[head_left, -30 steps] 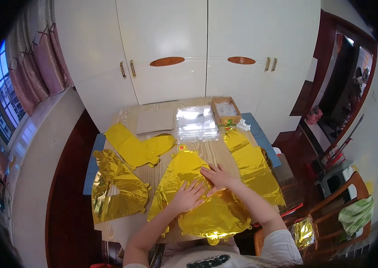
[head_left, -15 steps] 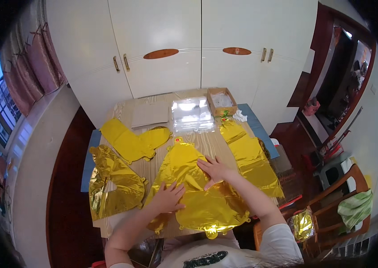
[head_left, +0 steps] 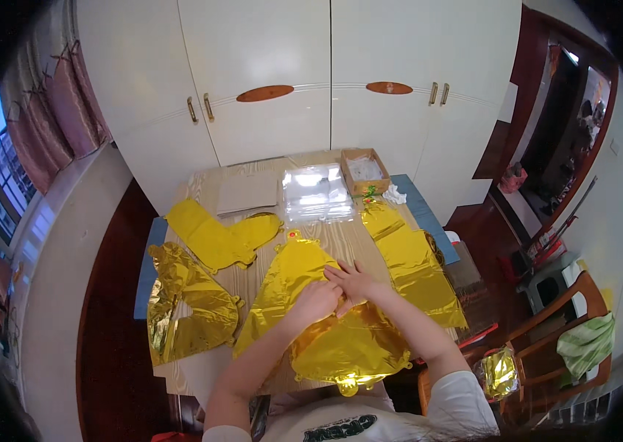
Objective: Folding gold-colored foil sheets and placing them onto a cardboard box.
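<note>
Tense spot at the clock's centre: the left hand (head_left: 317, 300) was bunched, fingers curled down against the middle gold foil (head_left: 356, 350), and whether it pinched or merely pressed could not be told; a fingertip digging in there seemed the likeliest cause of a rip or hard crease. Touching it, the right hand (head_left: 356, 286) lay open, fingers spread flat on the same foil; too light a press might have let the slick sheet skid toward six o'clock, where its rounded lobe reached the near edge of the wood-grained table (head_left: 356, 243). And the materials, sweeping across! At nine, a crinkled, mirror-bright foil (head_left: 212, 324) with a gap in it; at ten, a smoother, boot-shaped foil (head_left: 212, 239); under the hands, that middle piece, broad, flared and shiny; near twelve, glossy clear plastic (head_left: 315, 195); toward one, a boxy brown carton (head_left: 372, 188); between two and three, a long, rippled foil (head_left: 418, 276).
</note>
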{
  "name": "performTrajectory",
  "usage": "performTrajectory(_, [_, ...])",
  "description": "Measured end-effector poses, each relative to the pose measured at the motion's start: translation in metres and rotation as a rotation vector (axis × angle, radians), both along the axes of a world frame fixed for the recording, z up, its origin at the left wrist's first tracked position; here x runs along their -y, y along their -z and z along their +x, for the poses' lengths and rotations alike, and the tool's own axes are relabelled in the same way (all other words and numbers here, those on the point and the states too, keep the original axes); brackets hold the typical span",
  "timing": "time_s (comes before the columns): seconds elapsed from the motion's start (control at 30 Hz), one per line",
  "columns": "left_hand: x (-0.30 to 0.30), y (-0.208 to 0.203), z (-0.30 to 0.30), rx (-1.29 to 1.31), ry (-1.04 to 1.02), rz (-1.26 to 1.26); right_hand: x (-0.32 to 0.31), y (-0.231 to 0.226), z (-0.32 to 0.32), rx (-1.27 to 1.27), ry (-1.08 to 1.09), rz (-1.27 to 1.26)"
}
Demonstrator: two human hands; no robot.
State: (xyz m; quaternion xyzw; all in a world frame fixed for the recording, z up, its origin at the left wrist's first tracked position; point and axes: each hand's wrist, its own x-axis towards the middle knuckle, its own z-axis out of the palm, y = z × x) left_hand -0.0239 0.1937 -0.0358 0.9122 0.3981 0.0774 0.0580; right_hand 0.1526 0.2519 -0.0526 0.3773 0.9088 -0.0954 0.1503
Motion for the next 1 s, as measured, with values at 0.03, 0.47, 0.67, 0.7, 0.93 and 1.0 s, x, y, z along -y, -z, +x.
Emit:
performTrajectory(0.03, [-0.003,0.015,-0.003,0.057,-0.011,0.033,0.001,0.002,0.000,-0.011,-0.006,0.011])
performTrajectory(0.47, [0.019,0.036,-0.020,0.122,-0.063,0.116,0.030,0.001,0.015,-0.177,0.028,0.154])
performTrajectory(0.67, [0.021,0.028,-0.018,0.052,-0.078,0.075,0.137,0.016,0.057,-0.324,0.033,0.285])
performTrajectory(0.7, [0.021,0.028,-0.017,0.042,-0.077,0.079,0.153,0.016,0.065,-0.314,0.073,0.280])
performTrajectory(0.93, [0.021,0.033,-0.018,0.059,-0.098,0.097,0.264,0.003,0.094,-0.768,0.502,0.414])
performTrajectory(1.0, [0.022,0.035,-0.018,0.058,-0.100,0.124,0.294,0.029,0.075,-1.147,0.947,0.496])
